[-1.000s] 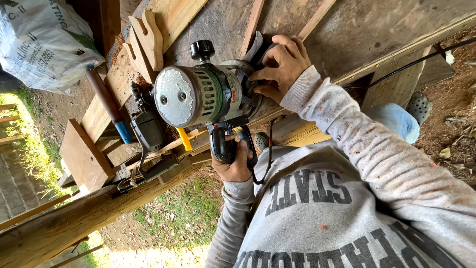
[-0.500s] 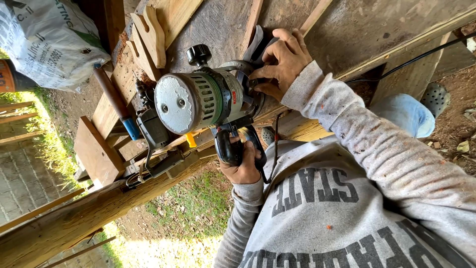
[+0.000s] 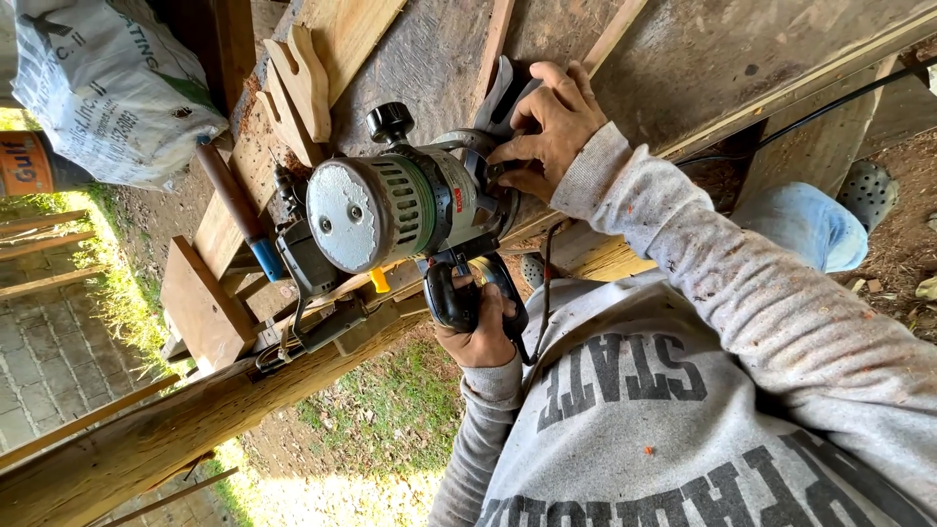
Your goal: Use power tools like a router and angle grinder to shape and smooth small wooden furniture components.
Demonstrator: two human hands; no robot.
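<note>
Router [image 3: 390, 210] on wooden surface [image 3: 703, 59], mid-pass: right hand [image 3: 547, 127] grip clasps base knob, left hand [image 3: 478, 327] wraps black handle; next likely needs steady guided feed.

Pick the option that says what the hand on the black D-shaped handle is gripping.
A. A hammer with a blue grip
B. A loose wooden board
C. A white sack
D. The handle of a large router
D: the right hand wraps the black handle of the green and grey router, while the left hand rests at its base on the wooden workbench.
</note>
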